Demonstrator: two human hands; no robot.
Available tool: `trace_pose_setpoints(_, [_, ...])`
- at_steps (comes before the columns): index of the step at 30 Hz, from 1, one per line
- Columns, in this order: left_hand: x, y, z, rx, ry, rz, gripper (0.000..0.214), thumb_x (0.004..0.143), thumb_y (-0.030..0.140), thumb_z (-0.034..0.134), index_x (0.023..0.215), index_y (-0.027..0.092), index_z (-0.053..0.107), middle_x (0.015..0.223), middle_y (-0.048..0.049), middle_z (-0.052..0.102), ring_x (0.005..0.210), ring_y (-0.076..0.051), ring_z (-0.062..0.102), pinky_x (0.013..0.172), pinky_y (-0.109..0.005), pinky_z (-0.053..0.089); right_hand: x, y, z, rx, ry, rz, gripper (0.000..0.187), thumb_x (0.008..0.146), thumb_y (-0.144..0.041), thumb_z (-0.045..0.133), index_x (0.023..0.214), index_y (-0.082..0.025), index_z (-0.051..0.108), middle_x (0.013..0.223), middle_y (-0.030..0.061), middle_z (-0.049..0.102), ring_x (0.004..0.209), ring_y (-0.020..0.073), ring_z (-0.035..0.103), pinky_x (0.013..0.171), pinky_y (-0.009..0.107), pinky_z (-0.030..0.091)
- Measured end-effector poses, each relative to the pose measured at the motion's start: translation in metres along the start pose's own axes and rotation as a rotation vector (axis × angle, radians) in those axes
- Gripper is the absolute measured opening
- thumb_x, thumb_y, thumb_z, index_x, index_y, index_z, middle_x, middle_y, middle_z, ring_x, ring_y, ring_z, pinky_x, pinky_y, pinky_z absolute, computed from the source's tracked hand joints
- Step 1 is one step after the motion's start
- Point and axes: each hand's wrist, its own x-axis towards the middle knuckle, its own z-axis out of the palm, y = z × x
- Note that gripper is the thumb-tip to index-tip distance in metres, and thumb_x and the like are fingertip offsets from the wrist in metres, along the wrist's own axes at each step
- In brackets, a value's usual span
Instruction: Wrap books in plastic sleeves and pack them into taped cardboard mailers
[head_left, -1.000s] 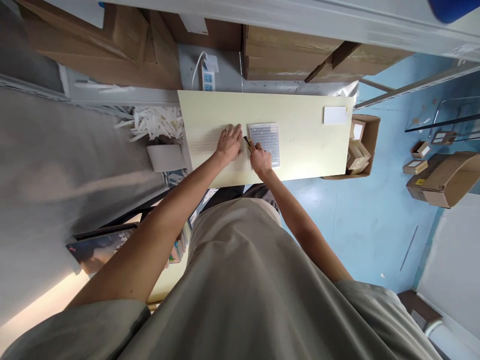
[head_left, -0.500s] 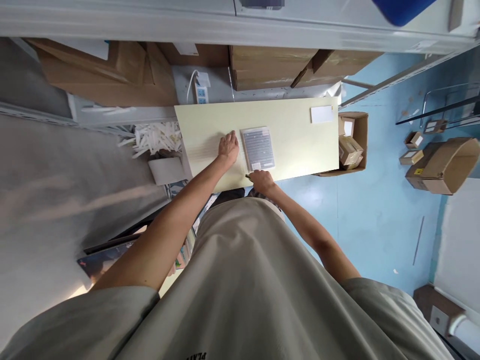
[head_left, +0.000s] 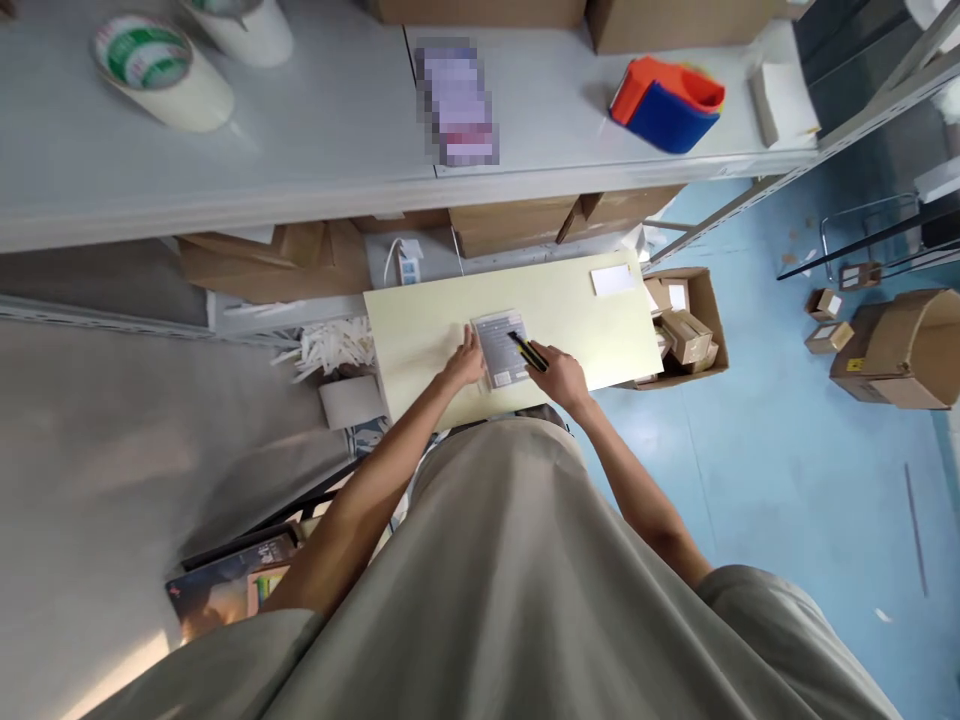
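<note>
A flat grey package in clear plastic point(head_left: 498, 345), with white labels near its lower edge, lies on the pale yellow board point(head_left: 420, 320). My left hand point(head_left: 469, 360) is at the package's left edge with fingers stretched out, holding nothing. Whether the fingertips press on the package or only on the board beside it, I cannot tell. In my right hand point(head_left: 562, 378) is a black and yellow utility knife point(head_left: 534, 356). Its front end points up and left, over the right part of the package. Whether the blade touches the plastic is too small to see.
A white card point(head_left: 612, 280) lies at the board's far right. Beyond it stands a carton of small boxes point(head_left: 712, 330). The shelf above holds tape rolls point(head_left: 165, 80) and a red and blue object point(head_left: 667, 105). White paper strips point(head_left: 337, 345) are heaped left of the board.
My right hand has lifted the knife from the board's near edge to over the package. My left hand has come close against the package's left edge. The view has tilted up, showing more shelf.
</note>
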Motion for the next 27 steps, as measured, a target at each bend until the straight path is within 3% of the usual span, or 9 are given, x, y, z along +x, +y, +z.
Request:
trace_pose_setpoints(4, [-0.004, 0.071, -0.037, -0.036, 0.157, 0.263, 0.096, 0.101, 0.024, 0.067, 0.182, 0.005, 0.019, 0.192, -0.0306, 0.008, 0.179, -0.041, 0.025, 0.146, -0.051, 0.028, 0.041, 0.016, -0.065, 0.113, 0.295, -0.029, 0.058, 0.111, -0.042, 0.062, 0.164, -0.02, 0.053, 0.147, 0.0167, 0.078, 0.123, 0.0376, 0.079, 0.105, 0.048, 0.063])
trace_pose_setpoints(8, [0.008, 0.15, -0.1, -0.063, 0.43, 0.547, 0.096, 0.109, 0.031, 0.059, 0.186, 0.02, 0.003, 0.196, -0.0181, 0.004, 0.182, -0.034, 0.013, 0.148, -0.053, 0.021, 0.101, 0.009, -0.154, 0.054, 0.543, -0.18, 0.05, 0.116, -0.044, 0.049, 0.159, -0.019, 0.052, 0.146, 0.0207, 0.074, 0.125, 0.0396, 0.076, 0.102, 0.055, 0.063])
trace_pose_setpoints(11, [0.022, 0.192, -0.144, -0.042, 0.555, 0.613, 0.098, 0.112, 0.032, 0.056, 0.186, 0.026, -0.008, 0.197, -0.0129, -0.002, 0.183, -0.031, 0.006, 0.15, -0.053, 0.017, 0.146, -0.007, -0.211, -0.035, 0.63, -0.251, 0.048, 0.12, -0.042, 0.04, 0.156, -0.014, 0.055, 0.154, 0.0236, 0.065, 0.129, 0.0363, 0.073, 0.105, 0.052, 0.061])
trace_pose_setpoints(14, [0.031, 0.214, -0.169, -0.009, 0.613, 0.598, 0.096, 0.114, 0.033, 0.052, 0.186, 0.026, -0.01, 0.197, -0.0112, -0.004, 0.183, -0.031, 0.004, 0.15, -0.053, 0.015, 0.188, -0.022, -0.243, -0.104, 0.615, -0.269, 0.045, 0.122, -0.036, 0.039, 0.153, -0.011, 0.059, 0.155, 0.024, 0.061, 0.128, 0.0327, 0.074, 0.105, 0.048, 0.06])
trace_pose_setpoints(17, [0.033, 0.216, -0.171, 0.013, 0.638, 0.541, 0.094, 0.114, 0.033, 0.052, 0.186, 0.025, -0.007, 0.197, -0.012, -0.001, 0.183, -0.03, 0.007, 0.15, -0.052, 0.016, 0.226, -0.032, -0.252, -0.153, 0.549, -0.267, 0.039, 0.122, -0.03, 0.043, 0.146, -0.009, 0.064, 0.151, 0.0236, 0.062, 0.125, 0.0321, 0.074, 0.106, 0.05, 0.059])
trace_pose_setpoints(20, [0.035, 0.196, -0.151, 0.014, 0.634, 0.448, 0.09, 0.112, 0.034, 0.055, 0.186, 0.023, 0.006, 0.196, -0.0129, 0.01, 0.182, -0.031, 0.014, 0.149, -0.051, 0.02, 0.247, -0.035, -0.253, -0.167, 0.516, -0.305, 0.045, 0.124, -0.032, 0.038, 0.145, -0.004, 0.065, 0.149, 0.0265, 0.063, 0.131, 0.033, 0.07, 0.111, 0.056, 0.055])
trace_pose_setpoints(24, [0.038, 0.136, -0.099, -0.045, 0.541, 0.164, 0.078, 0.108, 0.036, 0.06, 0.178, 0.011, 0.035, 0.185, -0.0223, 0.038, 0.174, -0.035, 0.037, 0.145, -0.049, 0.03, 0.233, -0.027, -0.237, -0.161, 0.638, -0.379, 0.064, 0.126, -0.04, 0.02, 0.157, -0.002, 0.06, 0.154, 0.0277, 0.06, 0.143, 0.032, 0.062, 0.121, 0.054, 0.047])
trace_pose_setpoints(27, [0.031, 0.083, -0.045, -0.148, 0.379, -0.222, 0.069, 0.105, 0.033, 0.062, 0.167, 0.005, 0.05, 0.168, -0.0286, 0.056, 0.16, -0.039, 0.054, 0.137, -0.05, 0.043, 0.197, -0.008, -0.184, -0.042, 0.734, -0.491, 0.062, 0.125, -0.048, 0.022, 0.15, -0.014, 0.068, 0.15, 0.0213, 0.065, 0.142, 0.0311, 0.062, 0.124, 0.049, 0.048])
